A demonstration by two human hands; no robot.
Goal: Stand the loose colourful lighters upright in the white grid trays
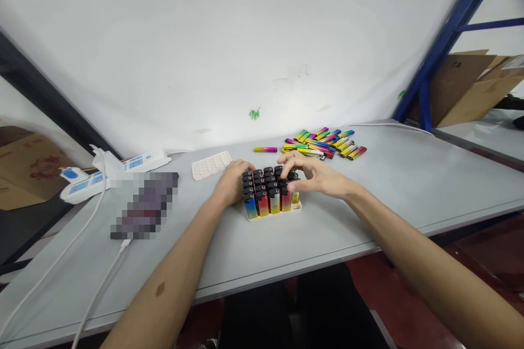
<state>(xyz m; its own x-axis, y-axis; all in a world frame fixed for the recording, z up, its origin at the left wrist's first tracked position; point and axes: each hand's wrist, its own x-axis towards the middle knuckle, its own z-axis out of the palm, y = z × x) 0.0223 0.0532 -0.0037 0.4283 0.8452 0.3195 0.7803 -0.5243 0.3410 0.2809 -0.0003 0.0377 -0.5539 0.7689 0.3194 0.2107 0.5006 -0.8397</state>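
**Upright lighters (262, 204) stand just under the right grip (317, 175)**

The block of black-topped lighters sits in a pale tray (275, 216) on the desk (327, 234), directly between the two hands. From the right grip, the nearest columns lie below and to the left, at the block's right side. Each lighter's long axis runs vertically, black top up, so that grip meets them from above and from the right, across their length. Its fingers are bent and parted, with the thumb at the tops; whether it pinches one, I cannot tell. The left grip (231, 183) rests along the block's left side, its fingers reaching round behind; their closure is hidden.

Beyond the right grip, a loose pile (317, 145) lies flat, nearer that hand than the left. Its long axes point various ways, several of them slanting away to the right. A single lighter (265, 149) lies behind the block, its long axis nearly left to right. A second pale tray (212, 166) lies beyond the left grip.
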